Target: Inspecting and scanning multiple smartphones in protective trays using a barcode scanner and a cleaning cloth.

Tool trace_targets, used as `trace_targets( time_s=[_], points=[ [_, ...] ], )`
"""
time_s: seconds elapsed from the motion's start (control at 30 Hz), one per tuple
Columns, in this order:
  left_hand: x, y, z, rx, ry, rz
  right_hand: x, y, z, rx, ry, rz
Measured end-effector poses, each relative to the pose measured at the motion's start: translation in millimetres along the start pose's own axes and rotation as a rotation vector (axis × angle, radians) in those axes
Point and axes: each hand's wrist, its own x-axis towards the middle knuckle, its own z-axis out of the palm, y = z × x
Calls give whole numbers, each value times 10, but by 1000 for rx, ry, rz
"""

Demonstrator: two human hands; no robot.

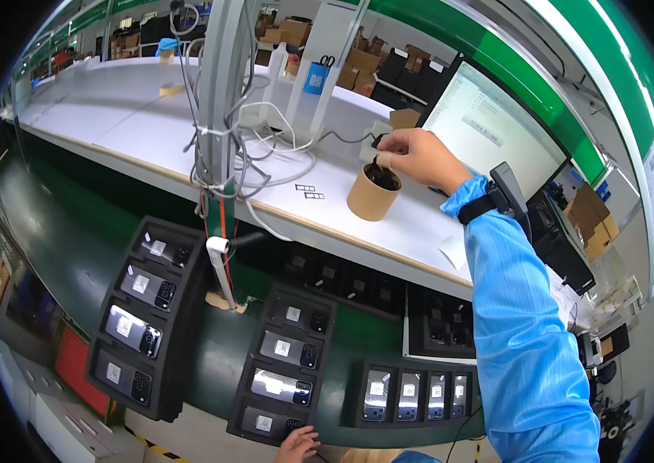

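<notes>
The right hand (pixel 419 158) has its fingertips drawn together at the mouth of a tan, cylindrical cardboard cup (pixel 371 199) with dark contents; whether they grip anything, I cannot tell. The cup stands on the white table (pixel 419 225). Below, the left hand (pixel 296 445), loosely curled, its grip unclear, is by a black rectangular tray (pixel 277 406) of phones (pixel 288 349).
</notes>
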Motion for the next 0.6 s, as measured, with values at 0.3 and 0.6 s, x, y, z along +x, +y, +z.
trace_targets(
  time_s=[0.3, 0.6],
  points=[
    [233, -51, 31, 47, -84, 6, -207, -30, 301, 54, -102, 129],
    [406, -391, 166, 851, 320, 592, -2838, 216, 2313, 172, -211, 296]
  ],
)
